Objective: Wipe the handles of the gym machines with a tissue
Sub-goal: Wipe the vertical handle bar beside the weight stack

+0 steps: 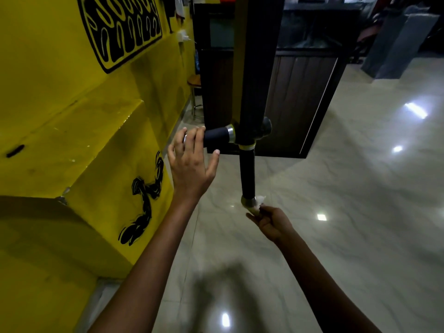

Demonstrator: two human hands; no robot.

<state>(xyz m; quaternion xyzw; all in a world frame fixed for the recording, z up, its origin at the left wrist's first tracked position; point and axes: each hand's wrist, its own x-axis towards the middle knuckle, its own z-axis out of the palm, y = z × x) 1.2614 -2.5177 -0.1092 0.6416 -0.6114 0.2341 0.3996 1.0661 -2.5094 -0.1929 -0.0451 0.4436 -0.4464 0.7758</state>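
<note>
The left hand (191, 159) is spread wide, its fingers straight and its thumb sticking out to the right. Its fingertips (199, 134) touch the far left end of the side handle (217, 137), a short black grip with a shiny silver ring next to the dark post (258, 68). The hand is not wrapped round the grip; it only rests against the end.

The right hand (270, 222) is lower down, with its fingers curled. It pinches a small white tissue (259, 203) and holds it against the bottom tip of the lower handle (248, 174). This handle is a black bar that hangs straight down from the post, with a silver cap at the end. The tissue sits on that cap, bunched up between the fingers.

A yellow wall (60, 92) with black drawings stands on the left. The floor (360, 188) is pale and shiny, with bright spots of light on it.
</note>
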